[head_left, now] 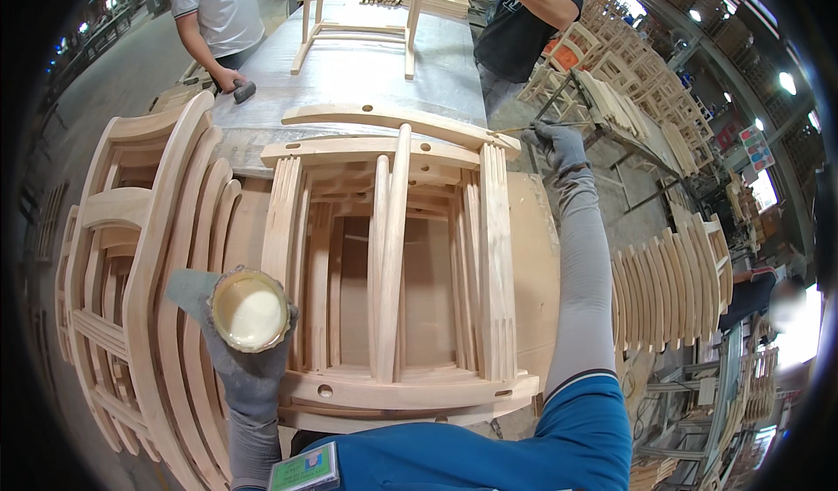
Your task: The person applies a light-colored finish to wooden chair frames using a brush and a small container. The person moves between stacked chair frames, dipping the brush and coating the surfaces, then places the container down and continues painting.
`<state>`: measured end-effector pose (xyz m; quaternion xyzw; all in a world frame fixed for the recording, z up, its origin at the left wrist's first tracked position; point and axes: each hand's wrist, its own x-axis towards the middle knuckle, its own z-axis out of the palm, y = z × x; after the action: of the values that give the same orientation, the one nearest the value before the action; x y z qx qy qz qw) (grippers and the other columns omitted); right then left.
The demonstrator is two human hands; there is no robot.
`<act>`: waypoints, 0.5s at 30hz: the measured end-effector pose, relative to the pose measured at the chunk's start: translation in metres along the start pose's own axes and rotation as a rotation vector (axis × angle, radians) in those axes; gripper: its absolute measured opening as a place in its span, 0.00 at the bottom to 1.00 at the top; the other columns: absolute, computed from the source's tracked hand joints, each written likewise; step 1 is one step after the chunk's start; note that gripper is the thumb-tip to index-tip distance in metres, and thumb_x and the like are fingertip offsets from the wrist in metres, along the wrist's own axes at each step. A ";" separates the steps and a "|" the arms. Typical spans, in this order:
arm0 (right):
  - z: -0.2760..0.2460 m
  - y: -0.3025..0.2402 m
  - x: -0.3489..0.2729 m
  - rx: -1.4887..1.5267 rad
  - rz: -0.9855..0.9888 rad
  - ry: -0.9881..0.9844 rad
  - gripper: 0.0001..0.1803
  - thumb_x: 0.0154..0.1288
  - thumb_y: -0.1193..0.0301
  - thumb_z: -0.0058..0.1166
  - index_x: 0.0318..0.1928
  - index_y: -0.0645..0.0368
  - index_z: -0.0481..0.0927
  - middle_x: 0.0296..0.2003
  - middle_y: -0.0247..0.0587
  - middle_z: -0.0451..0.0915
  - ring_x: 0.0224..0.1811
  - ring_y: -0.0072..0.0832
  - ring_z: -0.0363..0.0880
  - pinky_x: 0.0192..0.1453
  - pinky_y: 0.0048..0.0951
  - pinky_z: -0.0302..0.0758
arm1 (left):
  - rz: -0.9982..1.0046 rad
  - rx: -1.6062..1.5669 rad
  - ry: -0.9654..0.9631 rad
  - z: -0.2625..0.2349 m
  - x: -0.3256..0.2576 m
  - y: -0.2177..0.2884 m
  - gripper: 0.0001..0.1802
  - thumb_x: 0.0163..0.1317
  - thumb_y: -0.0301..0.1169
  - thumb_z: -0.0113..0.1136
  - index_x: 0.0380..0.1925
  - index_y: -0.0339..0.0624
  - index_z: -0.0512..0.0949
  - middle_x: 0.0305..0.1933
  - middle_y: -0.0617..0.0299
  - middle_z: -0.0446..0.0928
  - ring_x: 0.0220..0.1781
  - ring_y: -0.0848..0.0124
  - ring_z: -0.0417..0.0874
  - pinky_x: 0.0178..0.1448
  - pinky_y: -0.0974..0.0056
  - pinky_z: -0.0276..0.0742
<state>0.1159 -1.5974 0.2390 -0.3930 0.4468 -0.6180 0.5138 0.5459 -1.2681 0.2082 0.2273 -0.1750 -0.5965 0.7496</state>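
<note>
My left hand (249,373), in a grey glove, is wrapped around a round cup (250,310) of creamy, pale yellow liquid with a crusted rim. My gloved right hand (563,146) is closed on a thin stick (517,130). The stick's tip is at the right end of a curved wooden rail (393,119); whether it touches cannot be made out. Between my arms lies a stack of pale wooden chair frames (496,264). Two loose round-edged wooden bars (390,255) rest lengthwise across its middle.
Chair backs (148,229) lean in a row at left. Beyond the stack is a film-covered table (349,63) with a wooden frame (358,33) on it. One co-worker (218,15) holds a black mallet (244,91); another (528,20) stands opposite. Curved parts (668,290) stand at right.
</note>
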 end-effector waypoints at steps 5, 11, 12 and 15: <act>0.075 -0.030 -0.071 -0.125 -0.184 -0.213 0.07 0.61 0.76 0.56 0.37 0.68 0.77 0.31 0.44 0.80 0.32 0.30 0.82 0.38 0.26 0.82 | -0.022 0.052 0.015 0.016 -0.002 -0.001 0.30 0.69 0.52 0.38 0.62 0.45 0.62 0.58 0.51 0.69 0.58 0.58 0.73 0.60 0.50 0.73; 0.163 -0.054 -0.261 -0.158 -0.214 -0.756 0.07 0.56 0.83 0.58 0.36 0.66 0.75 0.33 0.47 0.82 0.36 0.28 0.83 0.42 0.28 0.82 | -0.213 -0.046 0.018 0.030 -0.008 -0.007 0.27 0.71 0.50 0.35 0.57 0.43 0.66 0.55 0.55 0.72 0.56 0.65 0.76 0.59 0.59 0.75; 0.170 -0.047 -0.274 -0.131 -0.240 -0.841 0.08 0.56 0.85 0.58 0.36 0.65 0.75 0.34 0.46 0.81 0.38 0.28 0.83 0.45 0.28 0.82 | -0.253 -0.087 0.011 0.032 -0.008 -0.007 0.26 0.70 0.49 0.37 0.56 0.43 0.67 0.54 0.56 0.73 0.55 0.67 0.77 0.58 0.61 0.76; 0.184 -0.039 -0.296 -0.244 -0.207 -0.893 0.09 0.55 0.87 0.58 0.35 0.65 0.75 0.38 0.46 0.81 0.42 0.28 0.82 0.49 0.27 0.81 | -0.269 -0.049 0.023 0.034 -0.019 -0.003 0.25 0.70 0.50 0.40 0.56 0.43 0.67 0.52 0.56 0.74 0.53 0.68 0.78 0.57 0.63 0.78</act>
<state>0.3269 -1.3301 0.3218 -0.7202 0.2099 -0.3798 0.5413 0.5212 -1.2549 0.2355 0.2373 -0.1198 -0.6930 0.6702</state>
